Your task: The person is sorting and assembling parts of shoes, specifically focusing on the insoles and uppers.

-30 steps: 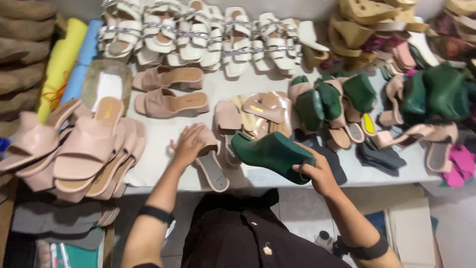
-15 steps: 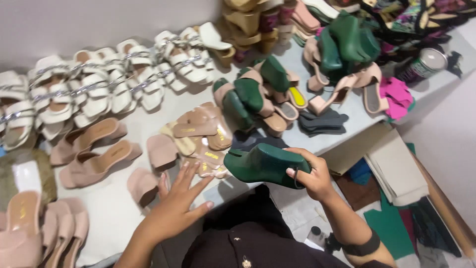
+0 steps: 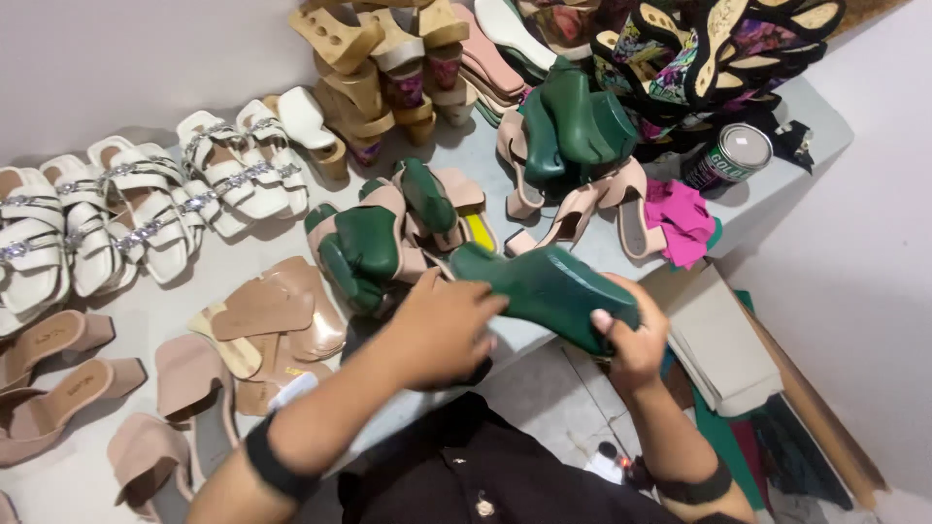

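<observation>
While both hands are working over the table edge (image 3: 544, 340), the green shoe form (image 3: 549, 291) is sitting between them, above the near rim. R hand (image 3: 636, 340) is gripping its right end, fingers curled round it. L hand (image 3: 442, 330) is pressing on its left end, fingers closed over top. Just behind: green lasts in beige sandals (image 3: 364, 252). White strappy sandals (image 3: 146, 213) are lying far left; metal tin (image 3: 728, 155) standing far right, by pink cloth (image 3: 680, 218).

Left hand (image 3: 442, 330) lies palm-down, fingers curled forward; right hand (image 3: 631, 335) grips with thumb on top, both forearms raised.
</observation>
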